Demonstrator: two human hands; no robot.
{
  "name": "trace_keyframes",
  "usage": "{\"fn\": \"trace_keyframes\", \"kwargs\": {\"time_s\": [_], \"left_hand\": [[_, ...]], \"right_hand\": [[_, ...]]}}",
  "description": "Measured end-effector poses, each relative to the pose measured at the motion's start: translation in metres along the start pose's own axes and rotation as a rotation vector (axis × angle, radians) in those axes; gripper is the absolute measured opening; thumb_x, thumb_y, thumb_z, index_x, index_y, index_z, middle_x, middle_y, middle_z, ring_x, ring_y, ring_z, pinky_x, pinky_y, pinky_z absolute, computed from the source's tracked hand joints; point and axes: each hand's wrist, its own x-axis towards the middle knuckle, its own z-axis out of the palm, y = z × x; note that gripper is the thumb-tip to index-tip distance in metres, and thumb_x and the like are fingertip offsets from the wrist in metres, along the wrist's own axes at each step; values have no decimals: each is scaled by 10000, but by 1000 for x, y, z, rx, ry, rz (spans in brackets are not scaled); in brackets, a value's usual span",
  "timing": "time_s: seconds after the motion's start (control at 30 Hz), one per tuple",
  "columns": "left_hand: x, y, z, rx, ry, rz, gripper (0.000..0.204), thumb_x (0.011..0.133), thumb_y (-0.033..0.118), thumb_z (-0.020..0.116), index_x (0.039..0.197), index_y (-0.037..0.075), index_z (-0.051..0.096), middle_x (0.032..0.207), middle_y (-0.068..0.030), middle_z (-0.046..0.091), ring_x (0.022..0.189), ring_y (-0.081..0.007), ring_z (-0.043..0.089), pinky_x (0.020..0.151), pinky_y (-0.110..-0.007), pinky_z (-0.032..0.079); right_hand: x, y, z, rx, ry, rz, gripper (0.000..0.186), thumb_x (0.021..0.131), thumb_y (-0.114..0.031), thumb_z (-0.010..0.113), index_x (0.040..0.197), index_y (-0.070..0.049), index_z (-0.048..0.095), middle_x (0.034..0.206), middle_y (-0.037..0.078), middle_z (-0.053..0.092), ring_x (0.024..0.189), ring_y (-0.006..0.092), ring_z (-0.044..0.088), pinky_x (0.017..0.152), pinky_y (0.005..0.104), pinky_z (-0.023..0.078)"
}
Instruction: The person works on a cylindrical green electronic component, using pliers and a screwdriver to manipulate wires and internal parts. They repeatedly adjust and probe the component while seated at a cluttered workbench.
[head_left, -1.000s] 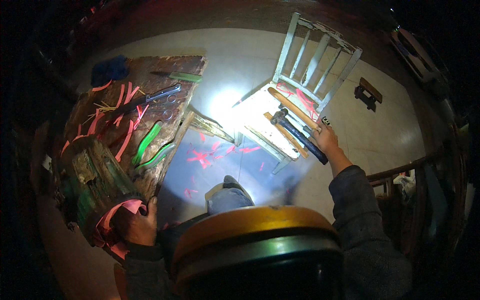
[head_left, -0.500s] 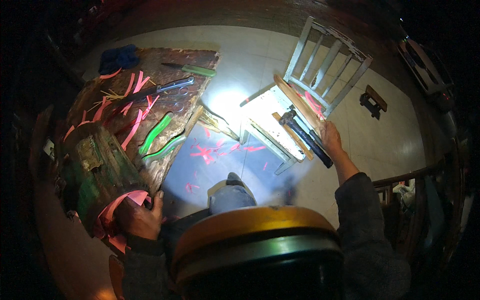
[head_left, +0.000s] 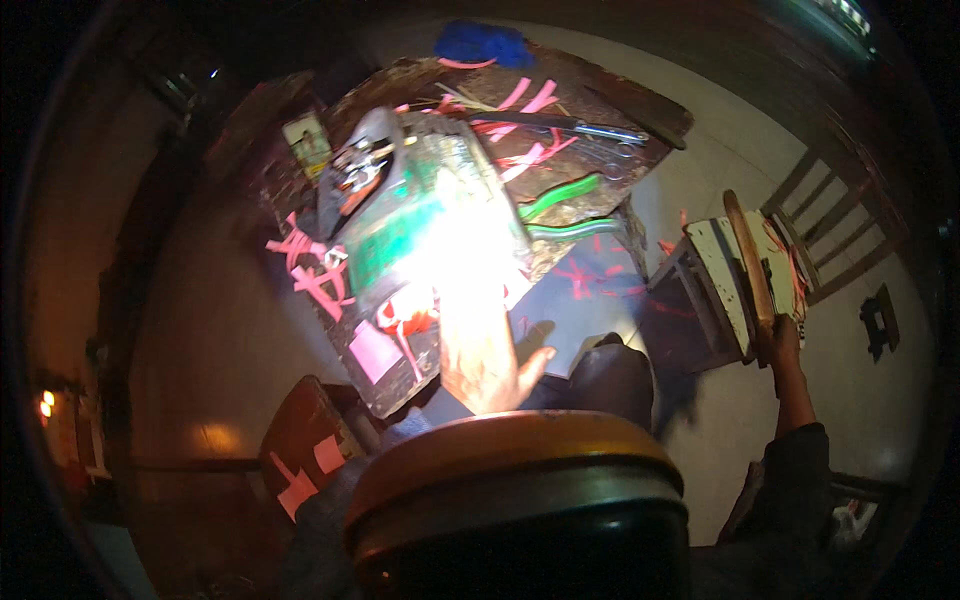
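My left hand (head_left: 485, 352) lies flat with spread fingers on the near end of a green metal box (head_left: 425, 225), washed out by a bright lamp. The box stands on a dark worktable (head_left: 560, 130) strewn with pink strips, green-handled tools (head_left: 560, 195) and a long metal tool (head_left: 570, 125). My right hand (head_left: 783, 340) reaches out to the right and grips the near end of a long wooden stick (head_left: 748, 262) lying on the seat of a white wooden chair (head_left: 730, 285). What sits under the right palm is hidden.
A blue cloth (head_left: 482, 42) lies at the table's far edge. The chair's slatted back (head_left: 835, 225) points right. A small dark object (head_left: 878, 318) lies on the pale floor beyond. A brown wooden piece with pink scraps (head_left: 300, 450) stands at lower left. A helmet brim (head_left: 515, 470) fills the bottom.
The view has swung left, so table and green box now sit centre. My left hand moved from the table's near corner onto the box. My right hand stays on the stick at the chair.
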Motion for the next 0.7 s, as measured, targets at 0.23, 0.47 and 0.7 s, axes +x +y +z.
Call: {"fn": "trace_keyframes", "kwargs": {"time_s": [0.23,0.47,0.7], "left_hand": [[-36,12,-20,-177,-109,33,1177,693,191,970,1618,-117,309,1675,-366,349,1583,-536,325,1286,-649,262],[-59,0,-36,-95,-129,30,1065,727,204,939,1582,-107,384,1678,-356,359,1593,-516,326,1291,-656,246],[-45,-4,-37,6,-206,13,1070,732,196,938,1605,-82,383,1677,-322,371,1601,-487,316,1293,-643,240]], "right_hand": [[39,60,21,5,100,-113,595,1012,-228,735,1484,92,565,1291,288,734,1113,352,755,951,456,598],[60,48,-10,182,-253,110,616,950,-219,789,1454,94,621,1351,261,728,1150,300,747,917,414,617],[43,29,7,-20,77,-209,551,955,-239,793,1362,83,609,1184,239,739,1050,308,732,882,444,595]]}}
